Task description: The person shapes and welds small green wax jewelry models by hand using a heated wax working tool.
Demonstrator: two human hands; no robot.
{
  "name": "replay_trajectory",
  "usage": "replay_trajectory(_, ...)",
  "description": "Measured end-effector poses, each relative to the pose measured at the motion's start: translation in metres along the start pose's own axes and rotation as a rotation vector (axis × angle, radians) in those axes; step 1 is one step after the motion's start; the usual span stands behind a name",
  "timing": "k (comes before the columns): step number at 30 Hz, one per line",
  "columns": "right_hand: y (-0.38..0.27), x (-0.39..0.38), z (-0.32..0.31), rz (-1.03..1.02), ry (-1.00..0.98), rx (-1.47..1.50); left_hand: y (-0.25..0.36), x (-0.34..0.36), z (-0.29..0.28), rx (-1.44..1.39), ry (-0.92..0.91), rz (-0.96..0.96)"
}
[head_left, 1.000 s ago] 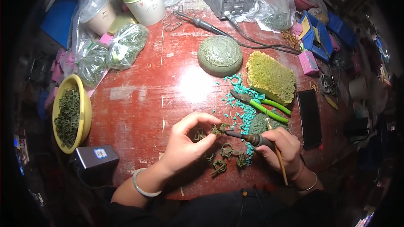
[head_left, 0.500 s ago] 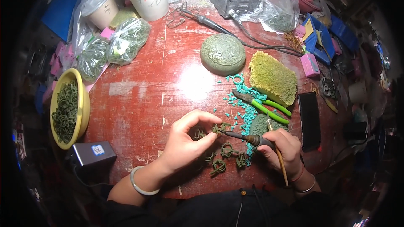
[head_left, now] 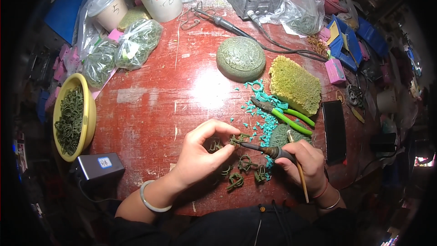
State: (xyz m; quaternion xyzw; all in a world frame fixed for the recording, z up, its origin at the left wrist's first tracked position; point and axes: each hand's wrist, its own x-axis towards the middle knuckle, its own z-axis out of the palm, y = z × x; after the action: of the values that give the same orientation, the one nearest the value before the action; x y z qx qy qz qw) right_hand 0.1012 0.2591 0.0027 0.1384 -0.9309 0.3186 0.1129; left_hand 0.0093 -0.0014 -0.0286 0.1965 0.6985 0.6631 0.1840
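Observation:
My left hand (head_left: 200, 149) pinches a small dark green openwork ring piece (head_left: 235, 140) between thumb and fingertips. My right hand (head_left: 306, 161) is closed round the dark grip of a pen-shaped heating iron (head_left: 257, 147), whose thin tip touches or nearly touches the ring piece. A slim wooden-handled tool (head_left: 302, 178), its working end pale, is also held in the right hand, pointing down across the palm. Several similar green ring pieces (head_left: 236, 181) lie on the table below the left hand. Turquoise bits and rings (head_left: 264, 120) are scattered beyond the iron.
Green-handled cutters (head_left: 291, 120) lie beside a yellow-green sponge block (head_left: 296, 84) and a round green block (head_left: 241, 59). A black phone (head_left: 334, 132) is to the right. At left stand a yellow bowl (head_left: 91, 125) of green pieces and a grey box (head_left: 101, 166). A corded pen (head_left: 227, 25) lies farther back.
My right hand has shifted very slightly left, with the wooden-handled tool's lower end swinging a little left. The left hand keeps its pinch on the ring piece.

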Motion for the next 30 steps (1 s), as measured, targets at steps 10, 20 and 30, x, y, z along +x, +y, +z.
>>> replay_trajectory(10, 0.006, 0.004, -0.003, 0.042, 0.069, 0.174, 0.001, -0.001, -0.006, -0.038, 0.036, -0.150)
replay_trajectory(20, 0.025, 0.003, -0.002, 0.140, 0.260, 0.390, 0.010, 0.018, 0.011, -0.098, 0.079, -0.197)
replay_trajectory(30, 0.028, 0.004, -0.001, 0.017, 0.416, 0.433, 0.012, 0.024, 0.017, -0.102, 0.091, -0.126)
